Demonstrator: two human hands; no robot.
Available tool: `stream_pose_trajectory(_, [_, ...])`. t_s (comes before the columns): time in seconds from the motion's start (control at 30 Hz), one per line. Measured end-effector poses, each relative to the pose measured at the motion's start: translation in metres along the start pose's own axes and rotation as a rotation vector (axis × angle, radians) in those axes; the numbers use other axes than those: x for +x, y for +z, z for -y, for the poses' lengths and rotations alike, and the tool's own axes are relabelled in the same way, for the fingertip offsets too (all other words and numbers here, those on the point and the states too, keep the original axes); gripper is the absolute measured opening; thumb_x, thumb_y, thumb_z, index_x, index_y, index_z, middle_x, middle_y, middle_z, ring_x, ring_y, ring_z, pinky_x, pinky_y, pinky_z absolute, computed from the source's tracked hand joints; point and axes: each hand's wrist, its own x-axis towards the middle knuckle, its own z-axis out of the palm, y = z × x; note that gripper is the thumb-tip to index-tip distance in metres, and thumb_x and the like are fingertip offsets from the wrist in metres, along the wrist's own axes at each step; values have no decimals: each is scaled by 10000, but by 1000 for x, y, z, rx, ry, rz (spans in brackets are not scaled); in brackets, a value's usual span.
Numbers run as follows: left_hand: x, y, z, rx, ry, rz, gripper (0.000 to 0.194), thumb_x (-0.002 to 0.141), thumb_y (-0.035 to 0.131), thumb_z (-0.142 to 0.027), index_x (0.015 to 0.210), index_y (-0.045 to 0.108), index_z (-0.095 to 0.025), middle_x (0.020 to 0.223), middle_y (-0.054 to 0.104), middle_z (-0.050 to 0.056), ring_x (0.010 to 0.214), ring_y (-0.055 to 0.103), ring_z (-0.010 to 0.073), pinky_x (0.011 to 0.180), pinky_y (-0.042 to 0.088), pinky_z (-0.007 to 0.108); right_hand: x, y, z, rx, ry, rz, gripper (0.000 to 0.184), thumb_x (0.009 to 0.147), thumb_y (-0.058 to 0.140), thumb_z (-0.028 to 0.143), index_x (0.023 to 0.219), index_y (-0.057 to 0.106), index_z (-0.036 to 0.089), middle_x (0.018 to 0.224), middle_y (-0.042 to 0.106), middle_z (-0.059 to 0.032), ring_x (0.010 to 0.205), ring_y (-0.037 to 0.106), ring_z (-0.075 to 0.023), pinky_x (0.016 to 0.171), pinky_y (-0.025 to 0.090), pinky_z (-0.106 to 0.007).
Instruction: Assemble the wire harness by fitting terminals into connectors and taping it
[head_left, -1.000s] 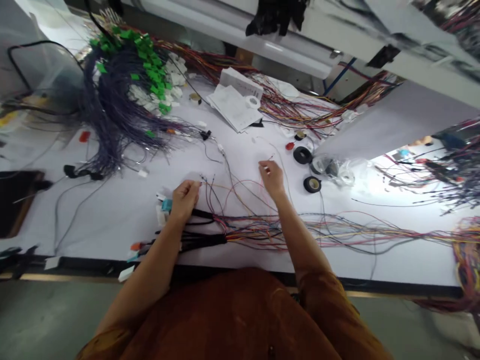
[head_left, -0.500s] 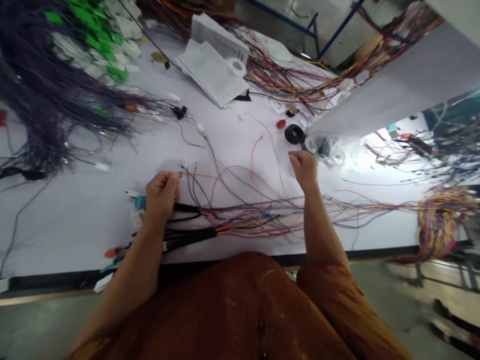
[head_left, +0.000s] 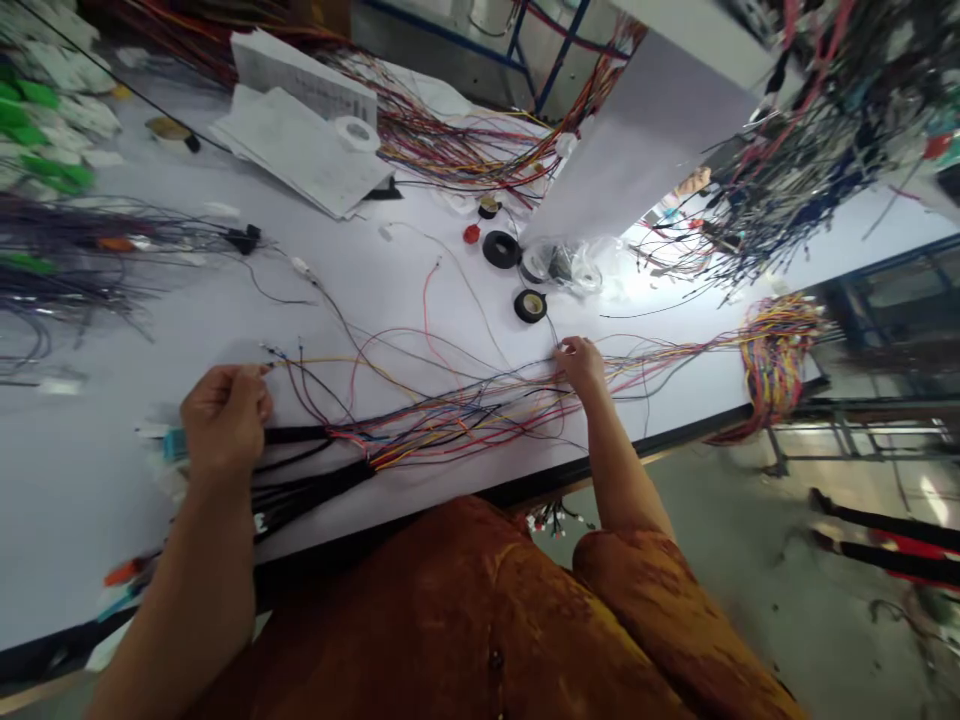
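Observation:
My left hand is closed in a pinch on the ends of thin coloured wires near a blue connector. My right hand is closed on a strand of the same loose wire bundle, which runs across the white table to the right. Black sleeved harness branches lie just below my left hand.
Black tape rolls and a clear bag lie beyond my right hand. Papers and a white box sit at the back. Purple wires with green connectors fill the left. A coil of coloured wire hangs at the right edge.
My right hand has slid to the right along the wire bundle, away from the tape rolls. My left hand stays pinched on the wire ends. My view has swung to the right.

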Motion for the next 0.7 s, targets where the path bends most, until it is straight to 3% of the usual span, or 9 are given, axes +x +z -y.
stream_pose_trajectory(0.13, [-1, 0, 1, 27, -8, -1, 113, 711, 661, -256, 678, 587, -176, 483, 425, -90, 407, 330, 55, 389, 225, 191, 33, 2, 33, 17, -86, -35, 275, 808, 601, 287, 1043, 666, 159, 994, 648, -109, 928, 589, -246, 909, 475, -439])
stream_pose_trajectory(0.3, [-2, -4, 1, 58, -33, 15, 100, 754, 666, -267, 746, 622, -178, 496, 419, -77, 440, 332, 62, 409, 210, 191, 101, 11, 113, 140, -257, -111, 499, 791, 630, 237, 1275, 540, 152, 1191, 621, -139, 1123, 547, -252, 1019, 426, -428])
stream_pose_trajectory(0.37, [-3, -6, 1, 70, -50, 32, 114, 777, 664, -285, 761, 623, -180, 500, 412, -74, 448, 331, 66, 415, 208, 192, 126, 14, 141, 199, -235, -43, 528, 783, 651, 240, 1277, 525, 106, 1106, 650, -136, 1051, 569, -225, 966, 443, -384])
stream_pose_trajectory(0.43, [-4, -9, 1, 74, -58, 58, 132, 803, 658, -305, 778, 620, -181, 506, 405, -74, 454, 332, 67, 422, 217, 190, 147, 10, 155, 234, -188, 59, 358, 822, 617, 249, 1140, 596, 85, 856, 661, -73, 864, 577, -177, 855, 461, -340])
stream_pose_trajectory(0.5, [-3, -10, 2, 74, -57, 76, 146, 817, 657, -318, 791, 620, -180, 506, 405, -74, 454, 335, 68, 425, 224, 188, 164, -2, 154, 240, -162, 89, 172, 872, 535, 217, 940, 643, 103, 653, 573, -10, 729, 530, -142, 780, 447, -317])
stream_pose_trajectory(0.53, [-3, -11, 3, 75, -58, 81, 151, 822, 657, -323, 796, 620, -179, 504, 407, -74, 452, 336, 69, 425, 224, 188, 171, -11, 148, 231, -153, 56, 162, 883, 502, 196, 852, 642, 121, 611, 528, 5, 706, 510, -136, 767, 437, -315])
stream_pose_trajectory(0.63, [0, -11, 3, 73, -65, 80, 156, 829, 655, -327, 801, 625, -176, 493, 409, -72, 443, 335, 72, 420, 224, 189, 181, -42, 121, 195, -122, -149, 215, 881, 478, 177, 707, 605, 168, 582, 453, 18, 674, 479, -138, 734, 419, -313])
stream_pose_trajectory(0.7, [0, -9, 0, 34, -74, 70, 152, 815, 671, -317, 785, 625, -176, 494, 411, -71, 436, 337, 70, 416, 230, 188, 171, -61, 108, 223, -189, -252, 245, 895, 466, 209, 703, 616, 181, 550, 410, 30, 601, 449, -131, 666, 411, -310])
